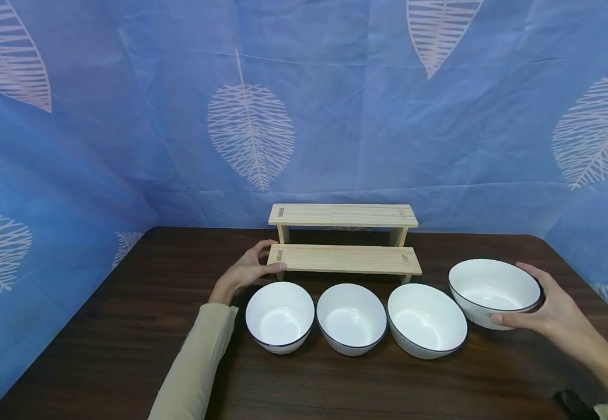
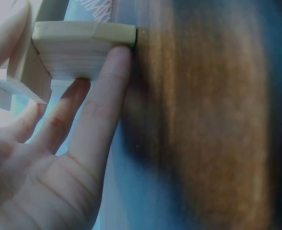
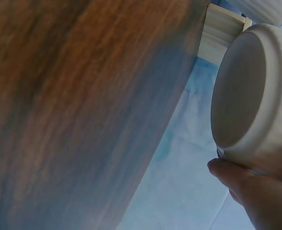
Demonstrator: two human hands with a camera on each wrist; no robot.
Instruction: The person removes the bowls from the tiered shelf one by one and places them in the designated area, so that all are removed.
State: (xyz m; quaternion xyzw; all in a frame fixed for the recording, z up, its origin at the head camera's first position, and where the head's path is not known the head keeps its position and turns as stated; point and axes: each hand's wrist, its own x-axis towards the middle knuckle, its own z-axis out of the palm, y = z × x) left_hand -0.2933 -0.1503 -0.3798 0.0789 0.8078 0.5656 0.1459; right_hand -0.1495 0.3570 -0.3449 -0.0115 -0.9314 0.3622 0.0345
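Note:
A pale two-step wooden rack (image 1: 343, 258) stands at the far side of the table. My left hand (image 1: 251, 267) holds the left end of its lower step, thumb at the front and fingers behind. In the left wrist view, fingertips touch the wooden rack (image 2: 85, 36). My right hand (image 1: 551, 312) grips a white dark-rimmed bowl (image 1: 495, 286) by its right side. The underside of this bowl (image 3: 241, 91) shows in the right wrist view, apart from the table. Three similar bowls stand upright in a row before the rack: left (image 1: 280, 315), middle (image 1: 352, 318) and right (image 1: 427, 319).
The dark brown wooden table (image 1: 125, 326) reaches back to a blue cloth (image 1: 335, 116) with white leaf prints. A black band (image 1: 574, 403) shows near the right forearm at the lower right.

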